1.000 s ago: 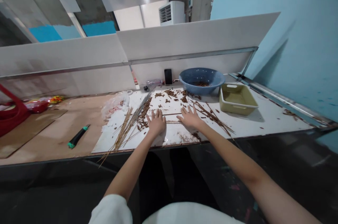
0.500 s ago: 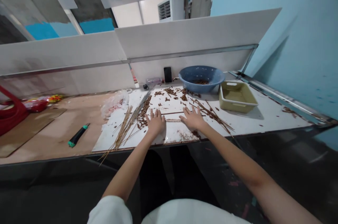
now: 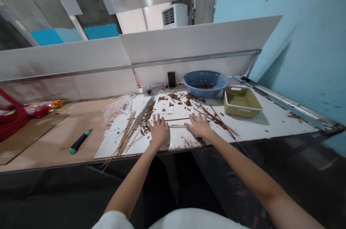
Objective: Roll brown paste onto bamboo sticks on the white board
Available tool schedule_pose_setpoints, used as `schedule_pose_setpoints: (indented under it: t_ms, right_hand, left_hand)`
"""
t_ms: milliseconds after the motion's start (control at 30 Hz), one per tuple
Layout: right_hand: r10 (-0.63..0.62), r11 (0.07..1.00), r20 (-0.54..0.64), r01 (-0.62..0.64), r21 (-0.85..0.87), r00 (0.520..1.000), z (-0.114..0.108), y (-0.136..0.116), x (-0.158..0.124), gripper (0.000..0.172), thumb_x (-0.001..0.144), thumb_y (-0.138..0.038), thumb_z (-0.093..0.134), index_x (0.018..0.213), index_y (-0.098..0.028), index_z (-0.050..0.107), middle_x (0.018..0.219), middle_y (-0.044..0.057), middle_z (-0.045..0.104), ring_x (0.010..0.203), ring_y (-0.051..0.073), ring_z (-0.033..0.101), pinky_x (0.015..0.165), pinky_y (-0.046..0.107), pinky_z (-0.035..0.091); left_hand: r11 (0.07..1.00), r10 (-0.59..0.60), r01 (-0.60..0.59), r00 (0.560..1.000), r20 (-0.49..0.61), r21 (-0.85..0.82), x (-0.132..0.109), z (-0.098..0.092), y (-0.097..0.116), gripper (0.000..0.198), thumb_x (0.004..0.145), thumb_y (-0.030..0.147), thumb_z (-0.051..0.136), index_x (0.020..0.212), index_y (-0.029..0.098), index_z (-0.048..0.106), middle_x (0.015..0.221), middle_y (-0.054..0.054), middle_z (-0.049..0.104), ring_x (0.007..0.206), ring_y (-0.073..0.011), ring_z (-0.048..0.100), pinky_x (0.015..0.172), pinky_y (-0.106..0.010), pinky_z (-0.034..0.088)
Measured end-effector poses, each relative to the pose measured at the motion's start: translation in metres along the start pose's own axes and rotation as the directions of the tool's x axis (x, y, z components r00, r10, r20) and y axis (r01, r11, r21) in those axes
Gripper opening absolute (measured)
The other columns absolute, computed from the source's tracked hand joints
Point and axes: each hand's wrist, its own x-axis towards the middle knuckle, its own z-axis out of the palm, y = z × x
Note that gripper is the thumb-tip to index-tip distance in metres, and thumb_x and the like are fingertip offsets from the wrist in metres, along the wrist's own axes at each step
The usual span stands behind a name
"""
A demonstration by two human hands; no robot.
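Note:
My left hand [image 3: 159,131] lies flat on the white board, palm down with fingers spread, over the left end of a thin, rough brown-coated stick [image 3: 177,126]. Over the stick's right end rests my right hand [image 3: 200,126], also palm down with fingers apart. A darker thin stick [image 3: 177,119] runs parallel just beyond, near my fingertips. Brown crumbly pieces [image 3: 147,115] lie beside my left hand, with a bundle of thin tan sticks [image 3: 125,135] further left. Several brown-coated sticks [image 3: 220,122] lie to the right of my right hand.
At the back stand a blue basin [image 3: 207,92] holding brown bits and a dark phone [image 3: 171,79]. An olive-green bin [image 3: 242,108] is at right. Leftward are a plastic bag [image 3: 117,108], a black-and-green handled tool [image 3: 80,142] and a red object [image 3: 13,121]. A white panel [image 3: 200,40] borders the back.
The view has tilted up a little, so the table sits lower in the picture. Both hands remain over the stick, their fingers slightly more spread.

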Motion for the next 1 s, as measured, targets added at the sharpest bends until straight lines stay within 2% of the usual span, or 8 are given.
schedule_pose_setpoints:
  t_ms: [167,300,533,667,733,833,900,1000]
  right_hand:
    - [0.047,0.998,-0.042,-0.046,0.033,0.998,0.027,0.011,-0.021,0.101,0.107,-0.085,0.015,0.184,-0.02,0.018,0.19,0.02,0.013,0.174,0.051,-0.004,0.135,0.077,-0.008]
    - [0.124,0.991,-0.041,-0.122,0.06,0.991,0.02,0.015,-0.017,0.092,0.109,-0.081,0.015,0.183,-0.027,0.023,0.191,0.016,0.012,0.175,0.051,0.0,0.134,0.078,-0.006]
    - [0.175,0.978,-0.041,-0.168,0.124,0.984,0.022,0.02,-0.011,0.092,0.11,-0.079,0.016,0.182,-0.024,0.026,0.191,0.02,0.012,0.175,0.048,-0.003,0.135,0.075,-0.007]
    - [0.22,0.969,-0.061,-0.211,0.129,0.974,0.025,0.031,-0.013,0.092,0.111,-0.077,0.016,0.18,-0.02,0.034,0.189,0.024,0.016,0.174,0.052,0.0,0.133,0.078,-0.003]
    - [0.207,0.973,-0.1,-0.194,0.122,0.973,0.022,0.036,-0.014,0.087,0.113,-0.074,0.021,0.177,-0.019,0.041,0.188,0.025,0.02,0.173,0.055,0.005,0.133,0.079,0.001]
    - [0.146,0.987,-0.281,-0.12,0.107,0.949,0.013,0.042,-0.012,0.073,0.117,-0.062,0.03,0.163,-0.015,0.061,0.185,0.023,0.031,0.172,0.051,0.018,0.134,0.073,0.011]
    - [0.125,0.988,-0.42,-0.076,0.131,0.899,0.006,0.047,-0.008,0.062,0.119,-0.051,0.032,0.14,-0.017,0.079,0.178,0.019,0.047,0.167,0.044,0.034,0.134,0.068,0.018]
    - [0.13,0.969,-0.493,-0.005,0.247,0.86,-0.004,0.057,0.001,0.054,0.119,-0.042,0.036,0.12,-0.021,0.085,0.151,0.015,0.075,0.142,0.034,0.065,0.128,0.058,0.035]
  left_hand:
    - [0.999,0.025,-0.026,0.999,0.033,0.035,-0.026,0.005,-0.013,0.069,0.114,0.044,0.027,0.176,0.019,0.046,0.19,-0.012,0.017,0.177,-0.0412,0.001,0.139,-0.076,0.005]
    - [0.999,0.012,-0.013,1.0,0.026,0.029,-0.028,0.002,-0.014,0.068,0.114,0.044,0.028,0.176,0.022,0.045,0.19,-0.01,0.022,0.177,-0.0408,0.002,0.139,-0.075,0.006]
    - [0.999,0.006,-0.008,0.999,0.047,0.039,-0.026,-0.004,-0.01,0.069,0.115,0.042,0.026,0.177,0.02,0.043,0.19,-0.01,0.02,0.177,-0.0401,0.004,0.14,-0.073,0.006]
    - [0.999,0.013,-0.014,0.999,0.035,0.039,-0.027,-0.003,-0.012,0.068,0.114,0.043,0.027,0.176,0.02,0.046,0.19,-0.011,0.021,0.177,-0.0409,0.004,0.139,-0.075,0.006]
    - [0.999,0.012,-0.013,0.999,0.039,0.033,-0.025,-0.003,-0.011,0.068,0.114,0.043,0.027,0.175,0.018,0.047,0.19,-0.012,0.02,0.177,-0.0414,0.004,0.139,-0.076,0.007]
    - [0.999,0.013,-0.014,0.999,0.037,0.034,-0.022,-0.001,-0.009,0.069,0.114,0.043,0.026,0.174,0.017,0.048,0.19,-0.012,0.019,0.177,-0.0413,0.002,0.139,-0.075,0.007]
    - [0.999,0.018,-0.019,0.999,0.029,0.035,-0.02,0.0,-0.006,0.069,0.114,0.043,0.027,0.176,0.017,0.044,0.19,-0.011,0.018,0.177,-0.0406,0.001,0.139,-0.075,0.007]
    - [1.0,0.023,-0.024,1.0,0.009,0.012,-0.02,0.003,-0.004,0.073,0.114,0.042,0.029,0.184,0.022,0.023,0.191,-0.008,0.016,0.178,-0.0387,0.003,0.14,-0.073,0.008]
